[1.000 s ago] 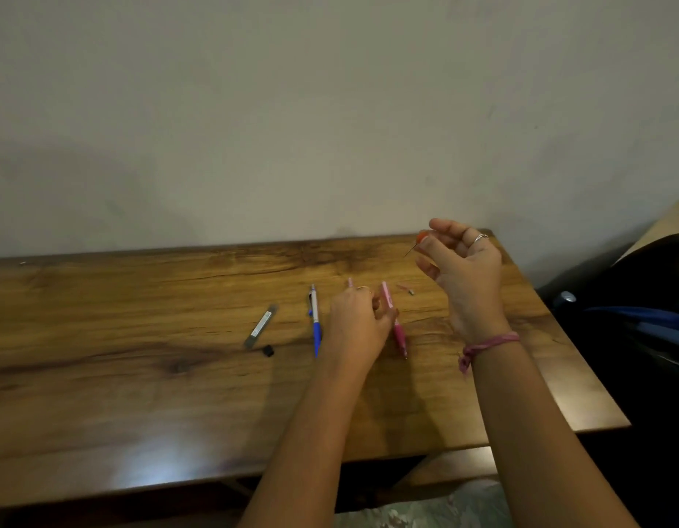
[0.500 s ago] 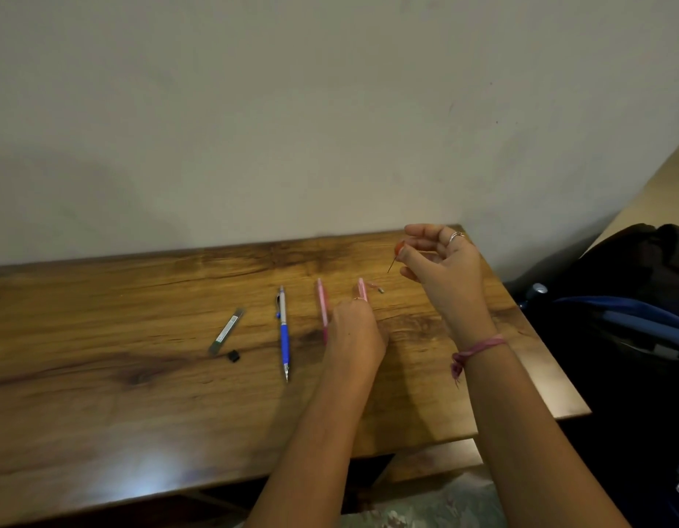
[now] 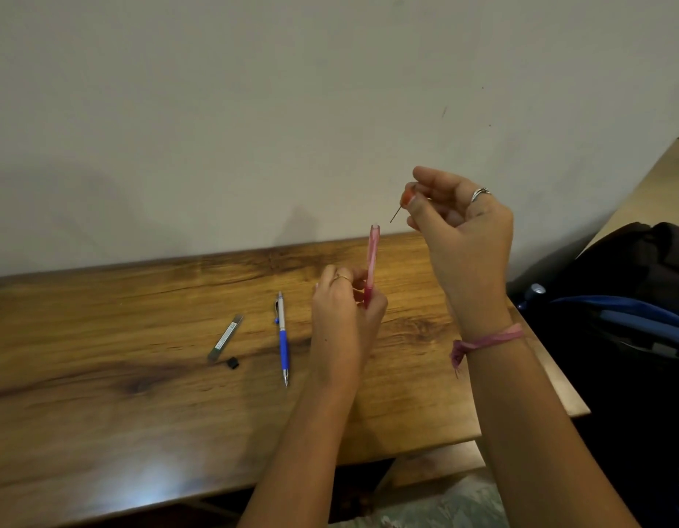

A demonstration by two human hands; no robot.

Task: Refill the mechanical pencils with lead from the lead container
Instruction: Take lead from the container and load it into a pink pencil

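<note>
Left hand (image 3: 343, 310) fingers clenched around the lower part of a pink mechanical pencil (image 3: 372, 261); pencil held near upright above the tabletop (image 3: 101, 394), open top end up, slight lean to the right; a thin ring shows on 1 left finger.

Right hand (image 3: 463, 238) raised above and right of the pencil top; thumb and forefinger pinch a thin lead stick (image 3: 396, 214); lead angles down-left, its free tip just beside the pencil's top opening, not touching it; other right fingers curled in; silver ring (image 3: 479, 193) on 1 finger; pink thread band (image 3: 486, 341) on the right wrist.

Blue mechanical pencil (image 3: 282, 337) lies flat on the tabletop left of the left hand, tip toward the near edge, silver clip end toward the wall (image 3: 254, 108).

Lead container (image 3: 225, 338) lies flat further left, well apart from both hands, slanted; its small black cap (image 3: 233, 362) sits off it, just beside its near end.

Tabletop is brown wood grain, back edge against the pale wall; right of the tabletop a dark bag (image 3: 635, 306) with blue trim; patterned fabric (image 3: 444, 504) visible below the near edge; bright light reflection on the near tabletop surface.
</note>
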